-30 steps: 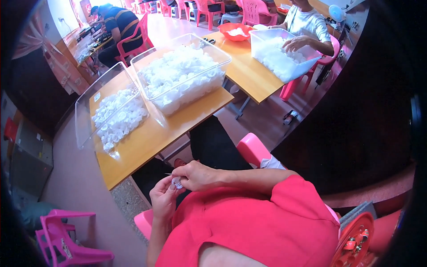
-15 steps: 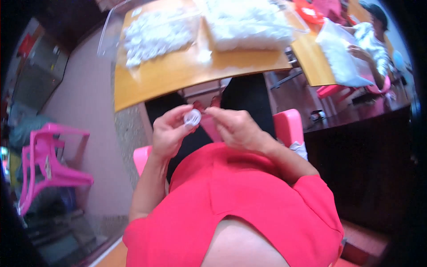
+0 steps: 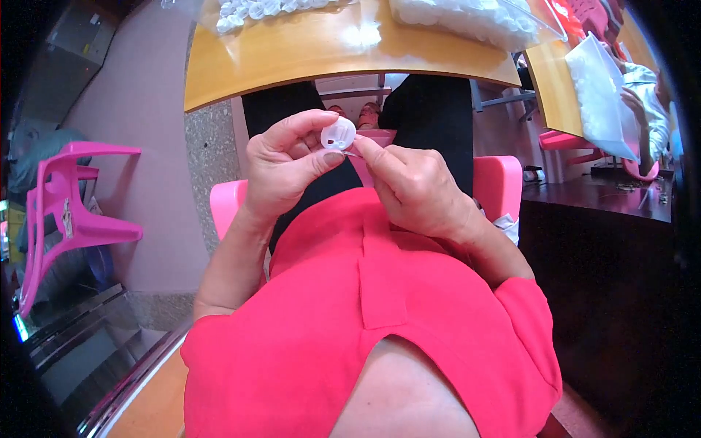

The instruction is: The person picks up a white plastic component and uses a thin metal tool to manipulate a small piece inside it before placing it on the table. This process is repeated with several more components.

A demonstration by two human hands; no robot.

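Note:
Above my lap, my left hand [image 3: 288,157] pinches a small round white plastic cap [image 3: 338,133] between thumb and fingers. The cap's flat face is turned up and shows a dark slot-like opening. My right hand [image 3: 420,182] is closed, its fingertips at the cap's lower right edge. A thin, pale sliver shows by those fingertips, too small to name. Beyond my hands, on the wooden table [image 3: 292,69], a clear plastic bin holds many white caps [image 3: 259,9]. A second clear bin [image 3: 504,33] beside it holds more white pieces.
A pink plastic stool [image 3: 77,212] stands on the floor at left. Parts of a pink chair [image 3: 499,182] flank my legs. At far right, a person [image 3: 646,102] sits by another table with a large white bag [image 3: 599,95]. A dark glossy surface [image 3: 599,193] lies below them.
The view has tipped down, so the table and bins sit higher in the picture. The cap's face now shows more fully, and my right fingertips are against its edge.

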